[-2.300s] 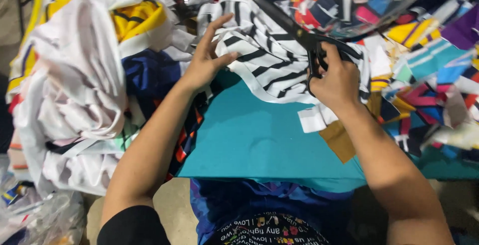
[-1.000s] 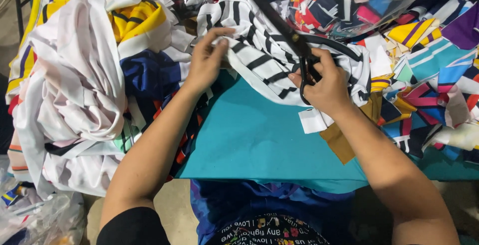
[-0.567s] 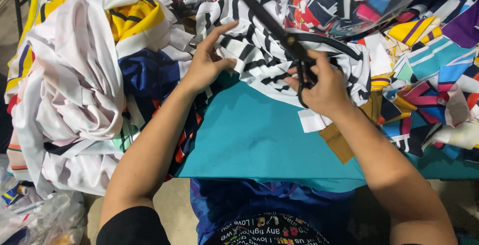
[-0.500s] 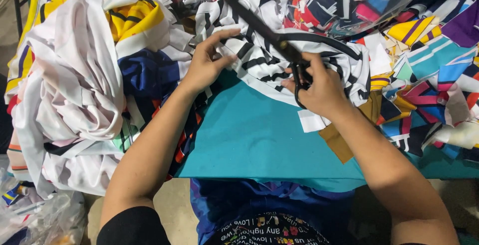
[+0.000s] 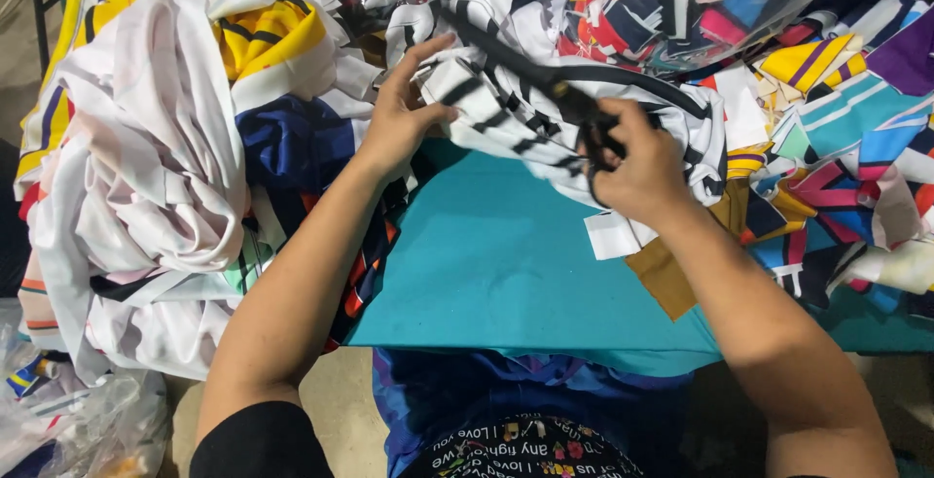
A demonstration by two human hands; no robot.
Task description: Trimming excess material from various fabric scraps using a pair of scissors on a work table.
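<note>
Seen from above, a person's 2 bare arms reach over a desk covered in smooth teal cloth. The right hand is clenched through the handles of large black scissors, whose long dark blades point up and to the left across a piece of white fabric with black stripes. Compared with half a second ago, the scissors have swung lower and travelled further left along the fabric, and the right hand has shifted left with them, so the cutting appears to be advancing across the piece. It is hard to tell whether the blades are parted or closed, since they blur against the dark stripes.

The left hand grasps the left edge of the striped fabric, thumb beneath and fingers spread on top, keeping it raised just above the desk's far edge.

The striped piece looks thin, soft and crumpled. To the left sits a tall heap of limp white cloth with yellow and navy folds. To the right lie many small scraps in teal, red, yellow and purple, angular and overlapping, some under a clear glossy plastic bag.
</note>
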